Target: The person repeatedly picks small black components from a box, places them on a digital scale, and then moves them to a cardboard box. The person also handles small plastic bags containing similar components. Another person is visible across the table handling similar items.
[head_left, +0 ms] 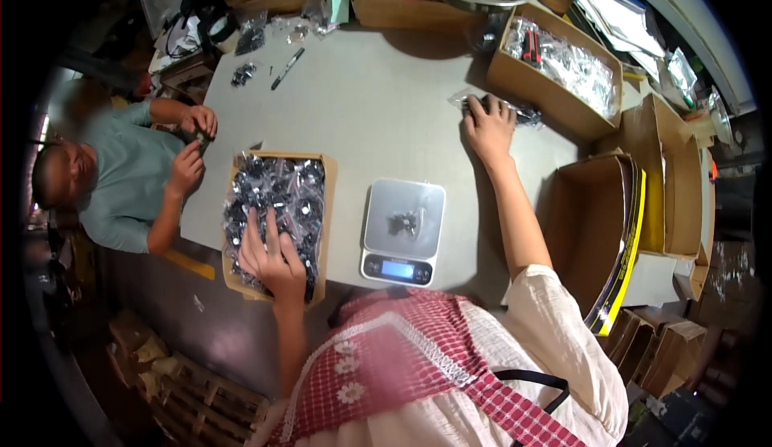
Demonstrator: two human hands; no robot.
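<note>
Has dark packets point(281, 177) heaped in a box point(328, 214) at the near left of the counter point(362, 93). Rests the left hand point(277, 266) on them with the grip spread; cannot tell whether pinching any. Has one more packet point(406, 222) on the scale point(386, 201), just right of the box. Lays the right hand point(490, 131) over a bag point(528, 117) farther right, with the grip bent down; cannot tell whether holding it. Shows a carton point(535, 101) of clear bags point(571, 69) beside that, with a red cutter point(531, 47) on top, and a deep carton point(587, 214) nearer. Shows a co-worker point(121, 177) at left, with hands point(186, 169) together.
</note>
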